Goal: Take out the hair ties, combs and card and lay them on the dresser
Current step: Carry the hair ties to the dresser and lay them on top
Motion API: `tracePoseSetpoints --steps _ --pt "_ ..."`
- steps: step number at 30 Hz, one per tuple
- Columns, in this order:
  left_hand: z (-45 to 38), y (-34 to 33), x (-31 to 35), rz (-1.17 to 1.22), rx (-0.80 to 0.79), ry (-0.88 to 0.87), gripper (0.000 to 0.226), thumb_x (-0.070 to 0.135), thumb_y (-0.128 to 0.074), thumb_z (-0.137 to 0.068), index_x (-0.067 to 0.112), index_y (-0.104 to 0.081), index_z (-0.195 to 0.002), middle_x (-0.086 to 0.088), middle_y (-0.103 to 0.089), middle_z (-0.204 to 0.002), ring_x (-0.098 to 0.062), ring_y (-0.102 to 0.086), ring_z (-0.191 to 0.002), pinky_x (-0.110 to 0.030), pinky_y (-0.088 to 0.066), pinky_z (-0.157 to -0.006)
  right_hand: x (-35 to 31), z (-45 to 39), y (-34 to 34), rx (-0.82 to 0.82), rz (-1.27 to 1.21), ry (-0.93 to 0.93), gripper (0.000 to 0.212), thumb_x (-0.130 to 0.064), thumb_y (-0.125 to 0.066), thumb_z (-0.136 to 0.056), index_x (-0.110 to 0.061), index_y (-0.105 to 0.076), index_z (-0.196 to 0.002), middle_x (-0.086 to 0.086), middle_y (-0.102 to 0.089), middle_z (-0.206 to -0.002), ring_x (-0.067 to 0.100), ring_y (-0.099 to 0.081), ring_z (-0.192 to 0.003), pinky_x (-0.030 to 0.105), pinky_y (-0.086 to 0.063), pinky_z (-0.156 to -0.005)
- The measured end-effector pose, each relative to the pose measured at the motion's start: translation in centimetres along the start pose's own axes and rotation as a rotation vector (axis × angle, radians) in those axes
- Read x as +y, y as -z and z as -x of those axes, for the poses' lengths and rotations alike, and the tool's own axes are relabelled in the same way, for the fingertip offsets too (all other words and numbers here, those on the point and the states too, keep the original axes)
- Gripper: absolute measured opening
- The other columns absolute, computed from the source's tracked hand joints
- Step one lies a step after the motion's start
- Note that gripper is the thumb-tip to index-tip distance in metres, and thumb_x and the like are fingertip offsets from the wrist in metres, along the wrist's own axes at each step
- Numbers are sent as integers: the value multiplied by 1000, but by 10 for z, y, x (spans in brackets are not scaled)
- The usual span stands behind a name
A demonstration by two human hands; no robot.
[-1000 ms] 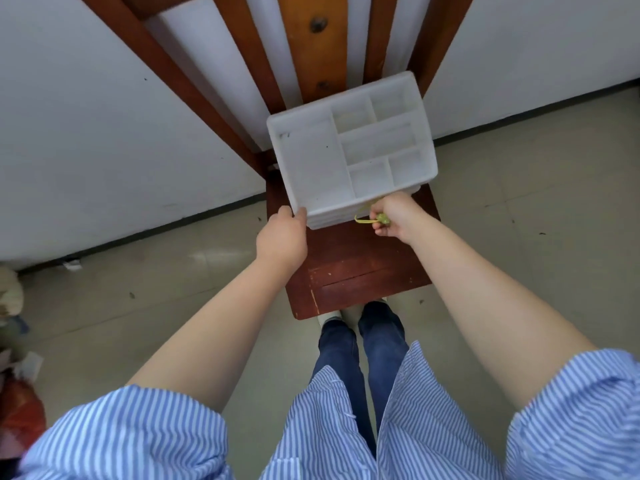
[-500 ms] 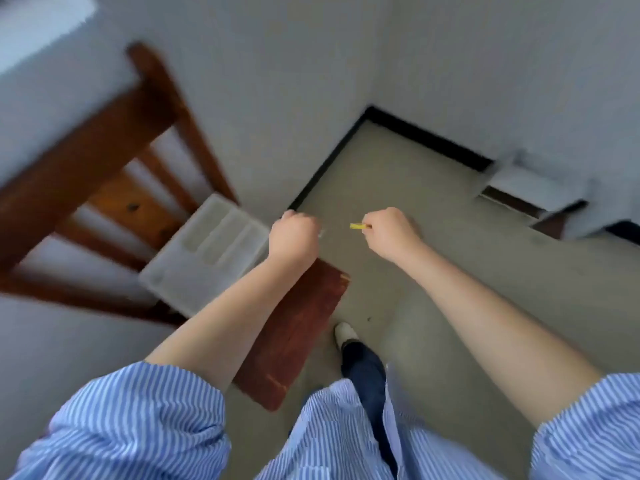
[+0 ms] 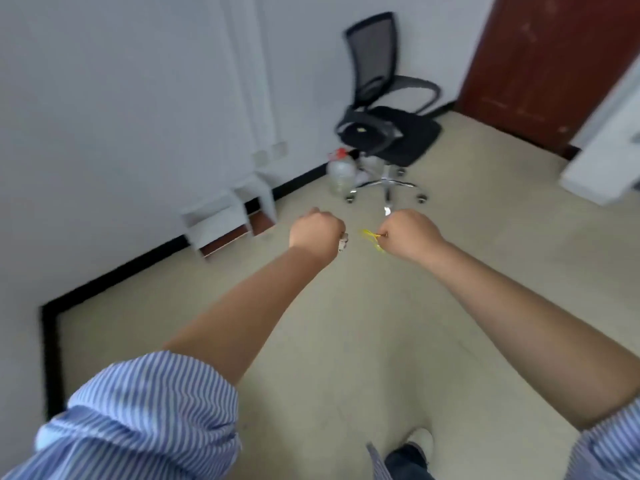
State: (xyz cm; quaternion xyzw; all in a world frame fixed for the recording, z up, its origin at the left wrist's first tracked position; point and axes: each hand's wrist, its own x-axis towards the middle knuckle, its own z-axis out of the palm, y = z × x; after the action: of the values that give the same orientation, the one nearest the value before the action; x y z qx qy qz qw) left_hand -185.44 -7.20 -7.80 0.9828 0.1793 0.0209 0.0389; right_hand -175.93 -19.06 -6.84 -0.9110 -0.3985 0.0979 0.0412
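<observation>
— Fists are all you are showing me. What is your right hand [image 3: 408,233] holding?

— Your right hand is squeezing shut on a yellow hair tie [image 3: 371,238]. The loop is sticking out of the thumb side of your fist, toward your other hand. It is hanging thin and floppy, and it is pointing a bit down.

— And your left hand [image 3: 316,233]?

— Your left hand is curling closed too. Something small and pale [image 3: 343,242] is peeking out at the side near your right hand. It is too blurry for me to say what it is.

— Which hand is nearer to the dresser?

— I am not seeing a dresser for sure. A low white stand [image 3: 225,220] is sitting by the wall, ahead and to your left. A white edge [image 3: 609,161] is showing far off on your right. A black office chair [image 3: 388,126] and a clear jug [image 3: 341,173] are waiting straight ahead. I cannot tell which one you are going to.

— So what matters next?

— Both hands are floating over bare floor [image 3: 346,323], well apart from any top. I think you are carrying now, not laying down yet. If the place is on the left, your left hand is getting there first.
</observation>
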Motion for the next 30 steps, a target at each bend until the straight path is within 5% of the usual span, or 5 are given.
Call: tracePoseSetpoints --steps 3,7,16,22,30 --pt "-85 -9 100 23 -34 -138 24 11 -48 -93 18 -67 -105 -9 -66 -111 -29 -50 -113 -30 -45 -77 117 0 29 50 -61 -169 28 -15 -49 -89 -5 -60 -65 20 -57 -76 30 -51 -78 19 -25 -47" --pt "-179 -25 231 27 -71 -291 26 11 -48 -91 20 -68 -105 -8 -67 -113 -28 -52 -112 -30 -46 -85 258 3 59 130 -97 -351 21 -17 -53 -88 -3 -68 -92 19 -67 -104 33 -62 -96 30 -49 -72" --pt "-362 -29 446 61 13 -562 22 17 -46 -92 14 -68 -95 -11 -69 -102 -29 -54 -102 -32 -43 -74 518 -13 126 288 -116 -565 23 -15 -53 -90 0 -69 -88 19 -69 -99 33 -62 -94 36 -51 -76" --pt "-520 -33 565 177 5 -650 27 17 -47 -93 5 -67 -81 -18 -70 -92 -32 -58 -93 -33 -48 -76 688 -81 164 409 -180 -656 19 -12 -55 -86 2 -69 -84 19 -70 -96 33 -61 -92 26 -33 -64" --pt "-714 -29 746 213 -76 -806 25 14 -48 -91 10 -69 -103 -15 -69 -112 -30 -62 -101 -31 -49 -79 892 -140 226 413 -315 -849 19 -14 -59 -85 1 -69 -91 18 -71 -99 29 -62 -90 30 -43 -68"
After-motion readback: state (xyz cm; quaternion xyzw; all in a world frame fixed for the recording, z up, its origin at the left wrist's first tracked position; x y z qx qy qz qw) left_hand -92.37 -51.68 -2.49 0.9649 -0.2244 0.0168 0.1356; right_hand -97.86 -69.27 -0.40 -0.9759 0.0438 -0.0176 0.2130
